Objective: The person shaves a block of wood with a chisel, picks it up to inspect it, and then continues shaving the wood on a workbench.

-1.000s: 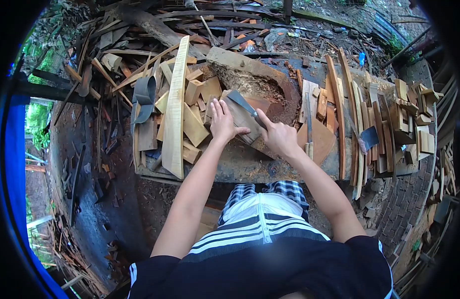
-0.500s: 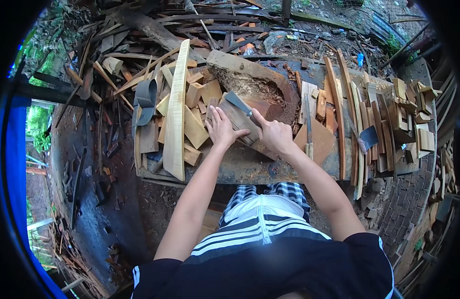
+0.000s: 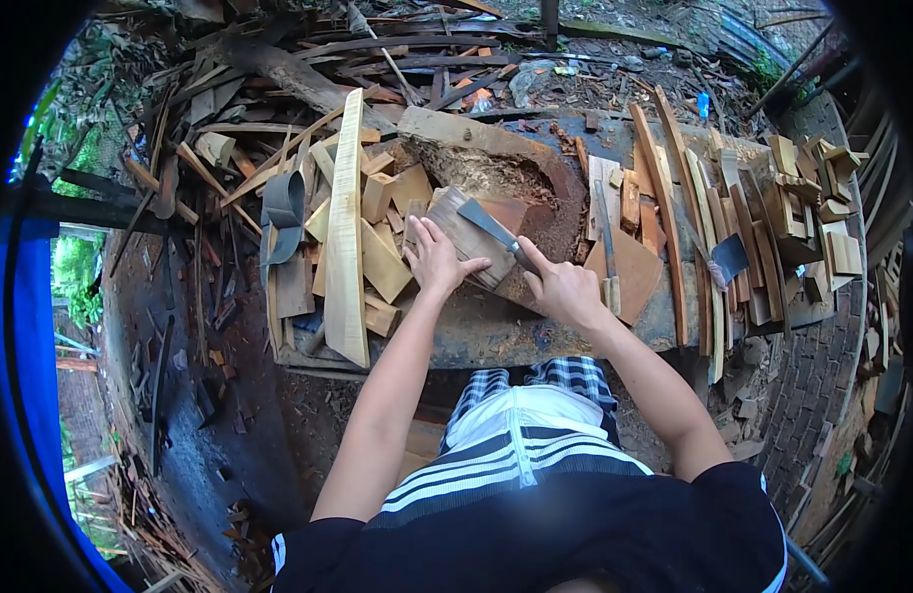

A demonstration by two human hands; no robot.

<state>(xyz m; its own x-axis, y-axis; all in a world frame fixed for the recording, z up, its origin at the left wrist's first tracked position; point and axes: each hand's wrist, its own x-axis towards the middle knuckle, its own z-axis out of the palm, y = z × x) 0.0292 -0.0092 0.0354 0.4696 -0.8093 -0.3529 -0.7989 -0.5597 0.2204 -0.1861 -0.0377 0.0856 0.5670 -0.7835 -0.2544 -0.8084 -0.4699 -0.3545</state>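
Note:
My left hand presses flat on a brown wooden piece that lies on the worn work block. My right hand grips the handle of a chopping knife, index finger stretched along it. The broad grey blade rests on the far end of the wooden piece, just right of my left fingers.
A long pale plank leans left of the block among several cut wood blocks. Thin curved slats and a hatchet lie on the right. A grey strip loop sits at left. Scrap timber covers the ground behind.
The blade has slid toward me along the wooden piece, and my right hand has drawn back and down with it. My left hand stays pressed on the wood.

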